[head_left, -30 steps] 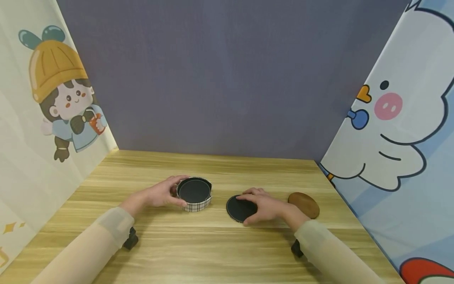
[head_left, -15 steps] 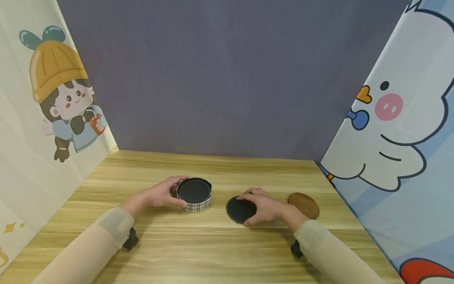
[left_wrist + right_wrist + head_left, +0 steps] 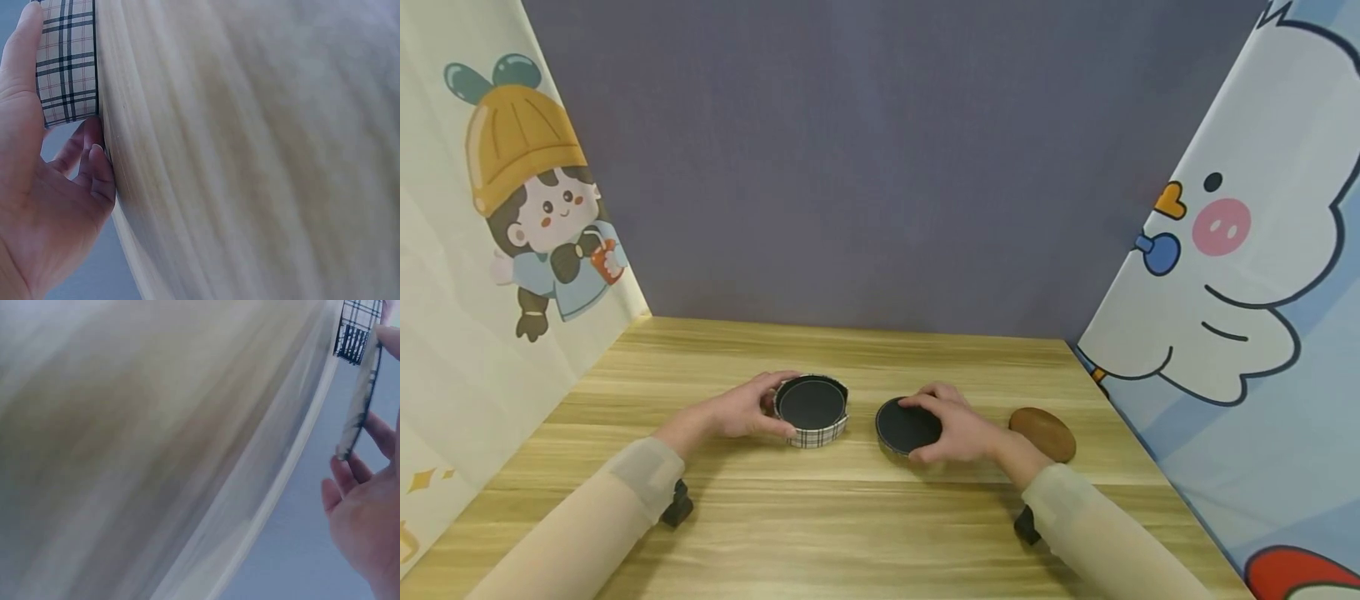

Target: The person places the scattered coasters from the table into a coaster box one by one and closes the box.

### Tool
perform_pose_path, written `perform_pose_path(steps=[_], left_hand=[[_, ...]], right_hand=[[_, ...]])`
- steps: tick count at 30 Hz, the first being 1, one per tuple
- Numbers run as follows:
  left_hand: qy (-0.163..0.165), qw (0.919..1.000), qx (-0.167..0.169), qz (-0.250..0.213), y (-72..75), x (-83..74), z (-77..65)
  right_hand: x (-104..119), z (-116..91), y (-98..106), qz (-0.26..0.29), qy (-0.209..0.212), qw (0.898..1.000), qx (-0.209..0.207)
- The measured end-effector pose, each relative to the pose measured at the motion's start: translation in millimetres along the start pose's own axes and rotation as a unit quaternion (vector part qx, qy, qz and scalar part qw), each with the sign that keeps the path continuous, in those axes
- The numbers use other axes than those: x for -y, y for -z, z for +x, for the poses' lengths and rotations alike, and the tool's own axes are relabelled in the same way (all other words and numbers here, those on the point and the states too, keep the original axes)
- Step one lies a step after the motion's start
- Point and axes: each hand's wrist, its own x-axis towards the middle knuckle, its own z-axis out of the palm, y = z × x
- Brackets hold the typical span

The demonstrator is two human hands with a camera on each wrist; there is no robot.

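In the head view, my left hand (image 3: 752, 406) holds the near-left side of a round coaster holder (image 3: 817, 437) with a plaid wall. A black coaster (image 3: 810, 403) lies inside it. Thumb and fingers span the plaid wall (image 3: 67, 62) in the left wrist view. To the right, my right hand (image 3: 958, 427) grips a round black coaster (image 3: 906, 427) by its edge. Seen side-on in the right wrist view, that thin coaster (image 3: 360, 403) is off the table, with the plaid holder (image 3: 358, 328) beyond it.
A brown oval object (image 3: 1043, 434) lies on the wood-grain table (image 3: 820, 533), right of my right hand. A grey panel (image 3: 850, 167) stands behind the table. Printed cartoon curtains (image 3: 460, 333) flank it on both sides.
My right hand has lifted the black coaster off the table; half a second ago it lay flat there. My left hand and the holder have stayed put.
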Motion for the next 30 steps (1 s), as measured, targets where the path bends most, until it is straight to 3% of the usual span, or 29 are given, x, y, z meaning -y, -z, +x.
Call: perform_pose_path(steps=[8,20,30], left_hand=[[-0.006,0.9999,-0.005,0.013,-0.4,1.3,-0.8],[-0.009,0.9996,-0.013,0.025,-1.2,0.8,-0.6],[-0.008,0.9999,0.005,-0.004,-0.2,0.1,-0.5]], right_hand=[[14,14,1,-0.018,0.012,0.999,-0.044],[40,42,-6,-0.007,0.027,0.999,-0.035],[58,69,-20,-0.007,0.042,0.999,-0.030]])
